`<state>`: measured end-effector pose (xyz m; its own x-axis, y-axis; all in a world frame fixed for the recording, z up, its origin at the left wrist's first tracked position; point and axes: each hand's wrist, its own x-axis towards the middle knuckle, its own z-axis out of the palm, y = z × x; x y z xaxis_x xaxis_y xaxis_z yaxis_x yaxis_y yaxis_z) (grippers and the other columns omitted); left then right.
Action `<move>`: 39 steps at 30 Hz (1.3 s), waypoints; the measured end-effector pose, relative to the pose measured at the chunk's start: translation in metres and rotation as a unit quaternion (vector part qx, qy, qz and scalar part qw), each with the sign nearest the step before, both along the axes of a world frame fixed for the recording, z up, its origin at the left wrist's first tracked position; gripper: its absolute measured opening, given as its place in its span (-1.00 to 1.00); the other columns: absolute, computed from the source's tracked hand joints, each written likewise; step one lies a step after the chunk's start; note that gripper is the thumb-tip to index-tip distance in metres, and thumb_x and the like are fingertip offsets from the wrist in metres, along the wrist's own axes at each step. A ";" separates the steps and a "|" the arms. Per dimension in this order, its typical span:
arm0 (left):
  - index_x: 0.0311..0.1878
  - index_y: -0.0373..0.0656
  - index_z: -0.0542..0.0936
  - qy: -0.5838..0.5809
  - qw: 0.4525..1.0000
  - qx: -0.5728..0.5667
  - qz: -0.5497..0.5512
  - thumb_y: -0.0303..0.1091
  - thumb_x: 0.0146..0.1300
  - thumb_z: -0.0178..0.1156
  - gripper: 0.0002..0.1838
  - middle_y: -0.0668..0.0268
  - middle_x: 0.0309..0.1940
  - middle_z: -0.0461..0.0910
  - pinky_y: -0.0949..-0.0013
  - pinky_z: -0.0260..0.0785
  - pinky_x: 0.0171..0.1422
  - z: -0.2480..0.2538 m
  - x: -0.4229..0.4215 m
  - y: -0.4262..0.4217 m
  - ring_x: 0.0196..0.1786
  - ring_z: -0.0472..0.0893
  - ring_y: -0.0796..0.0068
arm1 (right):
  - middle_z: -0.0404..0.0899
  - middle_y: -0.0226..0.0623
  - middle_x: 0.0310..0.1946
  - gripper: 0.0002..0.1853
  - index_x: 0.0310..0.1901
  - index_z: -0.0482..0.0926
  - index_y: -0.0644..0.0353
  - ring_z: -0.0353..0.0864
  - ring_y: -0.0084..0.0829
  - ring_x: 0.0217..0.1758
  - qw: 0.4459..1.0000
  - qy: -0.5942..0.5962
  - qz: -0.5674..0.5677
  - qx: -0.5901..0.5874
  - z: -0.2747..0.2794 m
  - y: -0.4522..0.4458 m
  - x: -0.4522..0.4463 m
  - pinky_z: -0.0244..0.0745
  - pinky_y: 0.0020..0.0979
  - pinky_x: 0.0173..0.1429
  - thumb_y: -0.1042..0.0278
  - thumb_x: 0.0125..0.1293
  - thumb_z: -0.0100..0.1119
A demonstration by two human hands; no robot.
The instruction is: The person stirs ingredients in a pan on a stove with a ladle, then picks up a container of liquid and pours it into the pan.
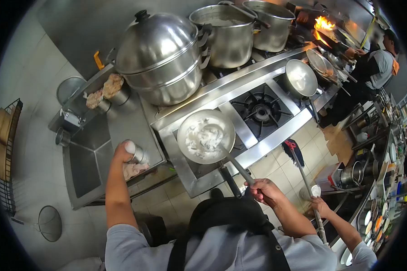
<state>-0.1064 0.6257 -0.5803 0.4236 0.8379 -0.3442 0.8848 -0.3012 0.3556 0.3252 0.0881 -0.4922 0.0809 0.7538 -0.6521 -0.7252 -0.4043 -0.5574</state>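
Observation:
My left hand [122,152] is closed around a small metal cup [139,154] at the right edge of the sink counter. A folded pinkish cloth [134,170] lies just below it. My right hand [265,192] grips the long grey handle of a ladle [237,166]. The ladle's far end dips into a white, foamy mixture [205,137] in a round pan [184,149], hiding its bowl. The pan rests on the front left burner, its dark handle [230,181] pointing toward me, beside my right hand.
A large lidded steamer [160,58] and tall stock pots [230,43] stand at the back. A bare burner [261,110] lies right of the pan, near another pan [301,77]. A co-worker's hand [320,207] holds a mop pole at right; another person [375,72] stands near flames [323,29].

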 end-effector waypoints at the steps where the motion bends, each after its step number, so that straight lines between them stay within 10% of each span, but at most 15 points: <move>1: 0.16 -0.17 0.56 0.006 1.000 0.020 0.008 -0.28 -0.40 0.51 -0.16 0.01 0.16 0.48 0.22 0.41 0.29 0.000 0.000 -0.001 0.20 0.52 0.04 | 0.43 -0.38 -0.62 -0.69 0.02 0.49 0.46 0.30 -0.65 -0.76 1.000 -0.029 0.011 -0.006 0.005 0.000 -0.001 0.22 -0.64 -0.72 0.54 0.24 0.06; 27: -0.04 -0.28 0.66 -0.085 0.971 0.198 0.099 -0.41 -0.13 0.40 -0.53 -0.07 -0.12 0.67 0.23 0.49 0.12 -0.006 0.013 -0.038 -0.03 0.67 0.02 | 0.47 -0.13 -0.67 -0.84 -0.32 0.49 0.35 0.52 -0.33 -0.67 0.816 -0.552 0.171 -0.014 -0.022 -0.004 -0.010 0.38 -0.24 -0.49 0.41 0.17 0.10; 31: -0.10 -0.23 0.70 -0.103 0.968 0.202 0.107 -0.45 -0.08 0.36 -0.63 -0.04 -0.22 0.69 0.23 0.50 0.04 0.005 0.014 -0.045 -0.11 0.69 0.05 | 0.50 -0.36 -0.61 -0.77 -0.12 0.53 0.36 0.40 -0.58 -0.74 0.970 -0.221 0.094 -0.036 -0.009 0.009 -0.008 0.28 -0.50 -0.65 0.48 0.18 0.08; 35: -0.13 -0.14 0.73 -0.136 0.958 0.201 0.151 -0.45 -0.05 0.37 -0.68 0.06 -0.31 0.71 0.22 0.51 -0.02 -0.006 0.006 -0.037 -0.19 0.70 0.08 | 0.40 -0.46 -0.63 -0.65 0.03 0.45 0.42 0.29 -0.66 -0.76 0.996 0.077 -0.001 -0.039 0.001 0.013 0.008 0.18 -0.60 -0.72 0.46 0.21 0.06; 39: -0.06 -0.08 0.72 -0.076 0.976 0.197 0.055 -0.39 -0.03 0.41 -0.63 0.09 -0.17 0.71 0.24 0.51 0.07 -0.004 -0.001 -0.027 -0.10 0.69 0.12 | 0.37 -0.46 -0.64 -0.63 0.04 0.42 0.43 0.26 -0.67 -0.76 0.999 -0.018 0.034 -0.028 0.020 0.013 0.002 0.16 -0.59 -0.74 0.47 0.20 0.06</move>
